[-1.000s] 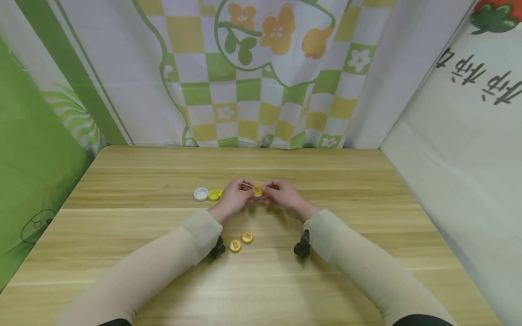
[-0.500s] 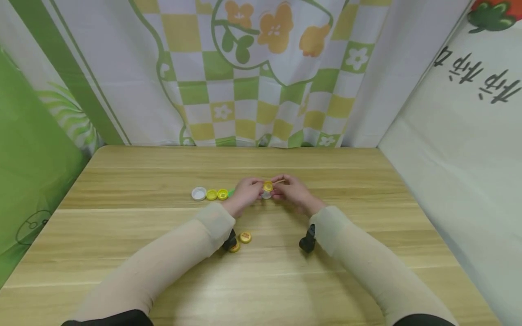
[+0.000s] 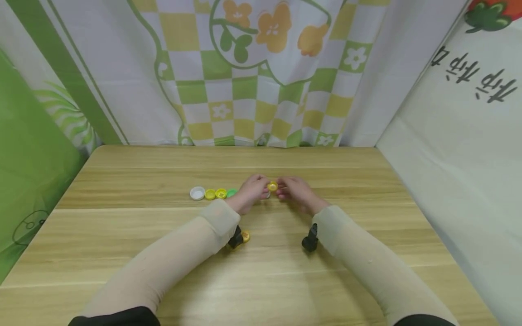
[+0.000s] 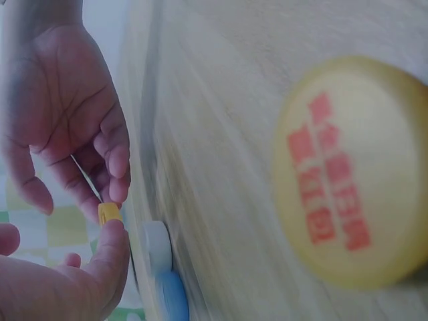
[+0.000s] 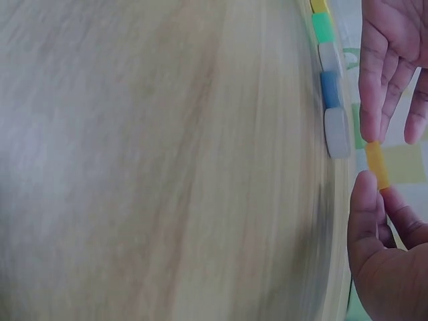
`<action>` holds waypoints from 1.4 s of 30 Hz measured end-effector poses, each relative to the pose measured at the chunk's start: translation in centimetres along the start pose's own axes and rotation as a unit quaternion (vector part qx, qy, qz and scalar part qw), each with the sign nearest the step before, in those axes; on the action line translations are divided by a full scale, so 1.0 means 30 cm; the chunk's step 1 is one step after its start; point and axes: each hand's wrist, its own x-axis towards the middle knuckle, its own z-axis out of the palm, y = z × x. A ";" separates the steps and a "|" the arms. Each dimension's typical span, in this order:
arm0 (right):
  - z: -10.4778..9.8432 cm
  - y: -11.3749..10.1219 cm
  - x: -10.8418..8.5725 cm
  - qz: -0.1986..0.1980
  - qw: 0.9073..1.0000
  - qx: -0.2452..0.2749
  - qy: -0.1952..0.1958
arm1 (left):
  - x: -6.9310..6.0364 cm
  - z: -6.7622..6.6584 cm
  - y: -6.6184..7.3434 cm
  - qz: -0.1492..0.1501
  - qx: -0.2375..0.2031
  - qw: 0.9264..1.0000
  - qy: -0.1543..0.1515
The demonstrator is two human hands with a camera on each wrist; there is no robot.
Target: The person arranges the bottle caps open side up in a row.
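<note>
A yellow bottle cap (image 3: pixel 272 186) hangs just above the table between both hands. My left hand (image 3: pixel 250 191) pinches its left edge with the fingertips. My right hand (image 3: pixel 297 192) pinches the opposite edge between thumb and finger, clearest in the right wrist view. Below them a row of bottle caps lies on the table, partly behind the left hand: a white cap (image 3: pixel 197 193), two yellow ones, a green cap (image 3: pixel 231 193), and further along a blue cap (image 5: pixel 330 89) and a white end cap (image 5: pixel 337 133).
On the wooden table (image 3: pixel 269 290), nearer the body, a loose yellow cap with red print (image 4: pixel 351 174) lies below the left wrist; a second is mostly hidden by the wrist camera (image 3: pixel 235 238). A patterned curtain (image 3: pixel 261 90) hangs behind the table's far edge.
Both hands and the yellow cap have shifted right along the row. More of the row has come into view on the left. The left forearm now covers more of the loose caps.
</note>
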 end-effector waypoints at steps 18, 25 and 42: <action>-0.025 0.007 -0.003 0.020 0.998 -0.054 -0.011 | 0.000 0.023 0.009 -0.013 0.034 0.999 -0.041; -0.026 0.013 0.005 0.023 0.995 -0.097 -0.001 | 0.005 0.027 0.008 -0.020 0.047 0.997 -0.059; -0.016 0.011 0.003 0.031 0.992 -0.119 0.008 | -0.076 -0.084 -0.014 -0.005 0.030 0.999 -0.033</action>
